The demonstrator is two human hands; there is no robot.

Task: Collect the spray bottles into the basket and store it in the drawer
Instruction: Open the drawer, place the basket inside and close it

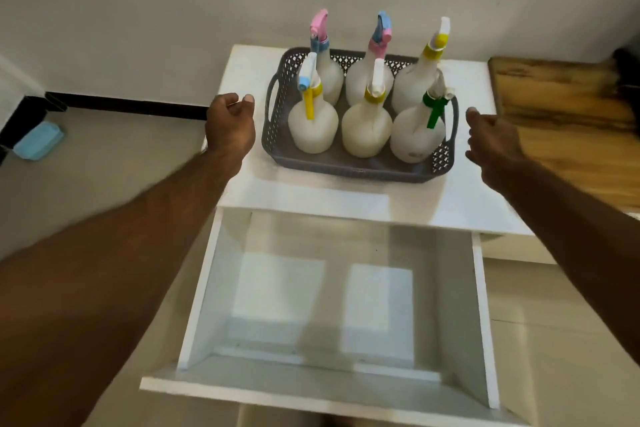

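A grey perforated basket [346, 168] stands on the white cabinet top [249, 76]. Several white spray bottles stand upright inside it in two rows, among them one with a yellow trigger [313, 128] at the front left and one with a green trigger [417, 135] at the front right. My left hand [230, 126] hovers just left of the basket's left handle, fingers loosely curled, holding nothing. My right hand [490, 140] hovers just right of the basket's right handle, also empty. The white drawer [339, 308] below the top is pulled out and holds nothing.
A wooden surface [568, 128] adjoins the cabinet on the right. A light blue object [38, 140] lies on the floor at the far left by a black skirting strip. A white wall rises behind the cabinet.
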